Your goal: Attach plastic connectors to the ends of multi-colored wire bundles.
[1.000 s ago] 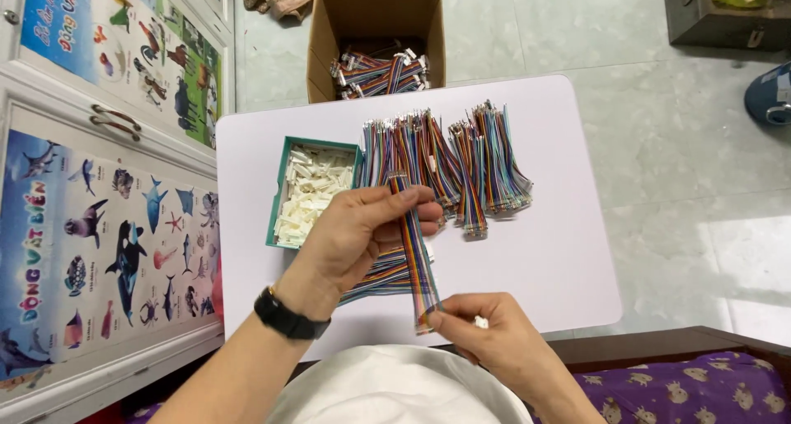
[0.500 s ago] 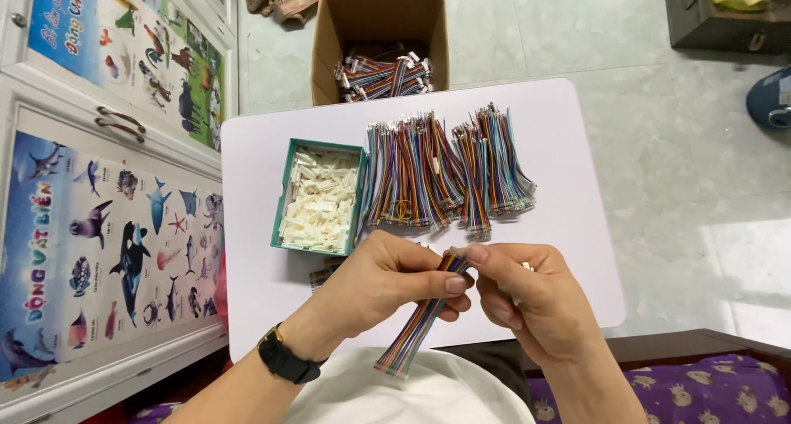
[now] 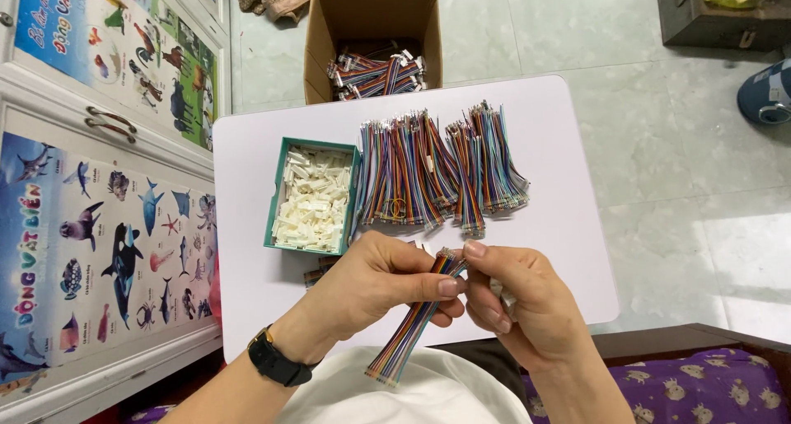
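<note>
Here my left hand and right hand were together, both pinched on a rainbow ribbon cable above the tabletop's near edge. I judged I was readying its end; a connector from the green tray needed careful alignment.

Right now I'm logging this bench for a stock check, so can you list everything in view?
Flat rainbow ribbon cable: one, multicoloured, pinched between both hands.
Rainbow cable bundles: a heap, count unclear, mid-table.
Green tray: one, holding white plastic connectors, left of the heap.
White table: one.
Brown cardboard box: one, on the floor beyond the table, more cables inside.
Black wristwatch: one, left wrist.
Left hand, right hand: at the cable's upper end.
</note>
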